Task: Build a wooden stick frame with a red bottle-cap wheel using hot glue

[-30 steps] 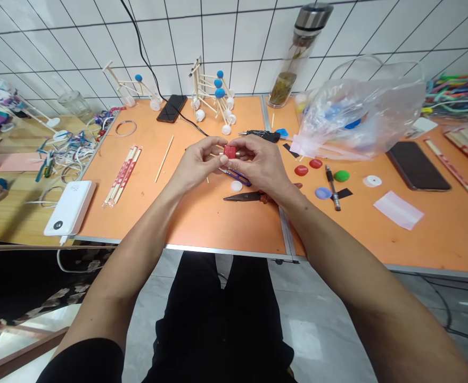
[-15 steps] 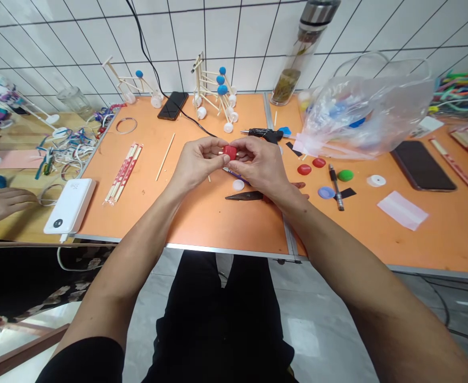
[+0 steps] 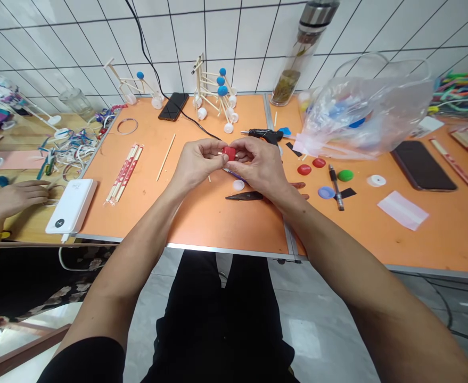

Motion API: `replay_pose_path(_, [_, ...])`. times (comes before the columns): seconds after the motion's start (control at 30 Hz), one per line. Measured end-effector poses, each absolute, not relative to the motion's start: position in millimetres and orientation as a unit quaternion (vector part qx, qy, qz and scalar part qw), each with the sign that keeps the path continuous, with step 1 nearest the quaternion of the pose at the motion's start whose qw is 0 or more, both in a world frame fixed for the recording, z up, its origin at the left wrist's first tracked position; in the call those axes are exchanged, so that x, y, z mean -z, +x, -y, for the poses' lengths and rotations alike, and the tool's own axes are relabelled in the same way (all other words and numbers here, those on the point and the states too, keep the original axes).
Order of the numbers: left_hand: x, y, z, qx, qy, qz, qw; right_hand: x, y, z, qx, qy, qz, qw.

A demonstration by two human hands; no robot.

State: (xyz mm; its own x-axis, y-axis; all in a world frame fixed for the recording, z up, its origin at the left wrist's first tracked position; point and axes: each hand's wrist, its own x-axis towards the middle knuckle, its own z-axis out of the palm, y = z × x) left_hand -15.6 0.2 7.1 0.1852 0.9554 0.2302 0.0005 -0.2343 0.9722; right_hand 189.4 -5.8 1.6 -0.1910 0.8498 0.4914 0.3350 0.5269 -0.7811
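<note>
Between my two hands, above the orange table, is a red plastic bottle cap [image 3: 229, 153] with short pale stick ends at its sides. My left hand [image 3: 200, 159] pinches it from the left with thumb and fingertips. From the other side my right hand [image 3: 260, 162] grips it, fingers curled. A black blade [image 3: 245, 196], its rear part hidden by my right wrist, lies below, near a small white cap [image 3: 238, 185]. Just behind my right hand is a black glue gun [image 3: 263, 134].
Stick frames with blue caps [image 3: 212, 88] stand at the back beside a phone [image 3: 173, 106]. Wrapped chopsticks [image 3: 124, 174] and a white power bank [image 3: 72, 206] are left. A plastic bag [image 3: 371, 117] and tall bottle [image 3: 293, 64] stand right. Another person's hand [image 3: 22, 197] is far left.
The red cap has turned slightly between my fingers, while my hands stay in place. At the far left, the other person's hand has moved right, closer to the power bank.
</note>
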Motion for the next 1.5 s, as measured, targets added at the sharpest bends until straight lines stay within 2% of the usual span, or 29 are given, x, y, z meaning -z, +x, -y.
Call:
replay_pose_path(0.63, [-12.7,-19.3,4.1,-0.470,0.566,-0.401,0.546,-1.1,191.9,6.9,-0.204,-0.394,0.767,0.463])
replay_pose_path(0.93, [-12.6,-21.4,2.6,-0.476,0.584,-0.378,0.538,2.3,191.6,4.6,-0.219,-0.383,0.754,0.487])
replay_pose_path(1.3, [-12.9,-20.7,5.1,-0.460,0.599,-0.385,0.531,5.6,196.8,2.9,-0.153,-0.365,0.793,0.464])
replay_pose_path(1.5, [-14.4,-17.1,5.4,-0.470,0.582,-0.384,0.541,11.2,195.6,-3.5,-0.148,-0.337,0.789,0.492])
